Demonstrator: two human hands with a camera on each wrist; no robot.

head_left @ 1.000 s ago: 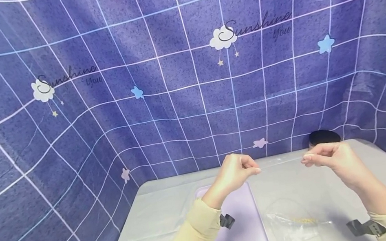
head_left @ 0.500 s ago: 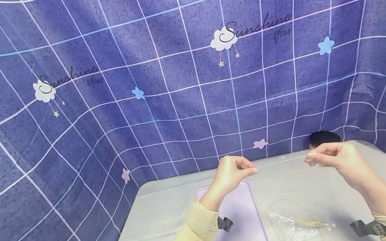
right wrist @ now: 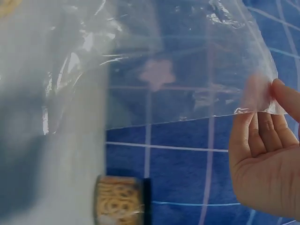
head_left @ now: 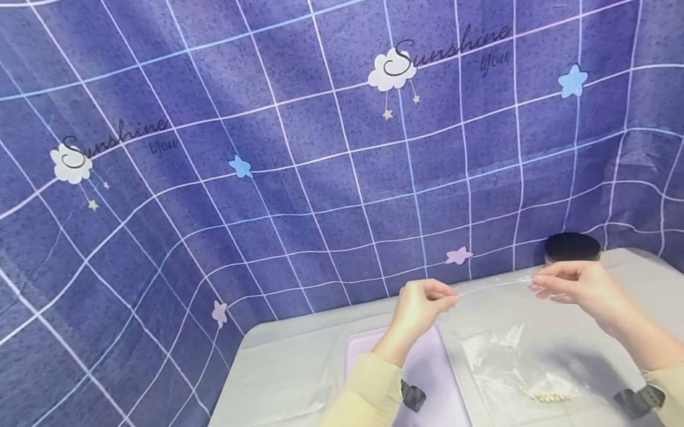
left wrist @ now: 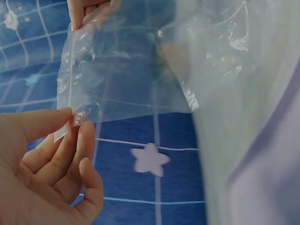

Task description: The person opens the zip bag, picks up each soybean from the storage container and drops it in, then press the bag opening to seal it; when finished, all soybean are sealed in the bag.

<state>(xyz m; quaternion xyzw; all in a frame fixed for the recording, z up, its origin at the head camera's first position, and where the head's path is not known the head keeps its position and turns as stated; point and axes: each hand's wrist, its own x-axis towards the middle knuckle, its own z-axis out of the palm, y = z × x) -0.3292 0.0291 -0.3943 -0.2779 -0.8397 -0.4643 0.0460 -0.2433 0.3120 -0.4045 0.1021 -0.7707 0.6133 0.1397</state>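
A clear plastic zip bag [head_left: 498, 345] hangs spread between both hands. My left hand [head_left: 423, 300] pinches one top corner; in the left wrist view, thumb and fingers close on the zip strip of the bag [left wrist: 126, 79]. My right hand [head_left: 571, 283] pinches the opposite top corner, with the thumb over the film in the right wrist view. A short string of pale yellow beads [head_left: 548, 397] shows at the bag's lower part; whether it lies inside or beneath, I cannot tell.
A lilac tray [head_left: 450, 373] lies on the grey-covered table [head_left: 285, 367], under the left forearm. Behind the right hand stands a jar with a black lid [head_left: 572, 247]; yellow ring-like pieces show through the jar [right wrist: 119, 201]. A blue grid-patterned cloth [head_left: 318, 136] hangs behind.
Both hands keep their pinch on the bag. The right hand has shifted slightly left over the last half second. The bag's film has creased differently, and the beads have shifted slightly.
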